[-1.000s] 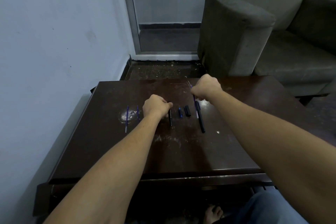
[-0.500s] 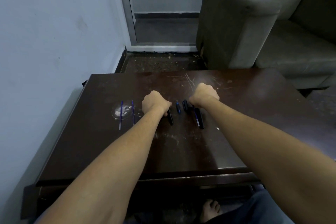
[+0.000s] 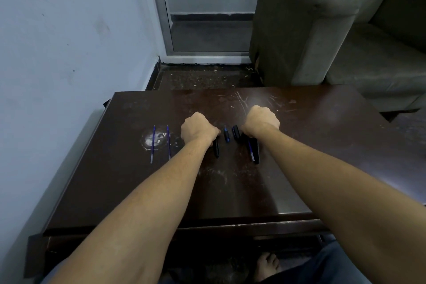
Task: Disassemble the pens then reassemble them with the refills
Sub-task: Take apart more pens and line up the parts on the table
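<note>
Here, in the head view, a dark, scratched worktop stands against a pale wall on the left. A grey armchair sits just past its far right corner, and a door frame stands further back. Two blue refills lie side by side over a whitish stain, left of both hands. Between the hands lie a small blue piece and a short black cap. A long black barrel lies just right of them with a third refill along its left side, and their far ends run under the right hand.

The left hand is knuckles up, its grip closed on the far end of a short black barrel whose near end points at the person. The right hand is also fisted, knuckles up. Its fingers are hidden, so I cannot tell whether its grip holds anything. Both forearms reach in over the near edge.

The worktop runs on well past the right hand to its right edge, and beyond both fists to the far edge. A bare foot shows below the near edge.
</note>
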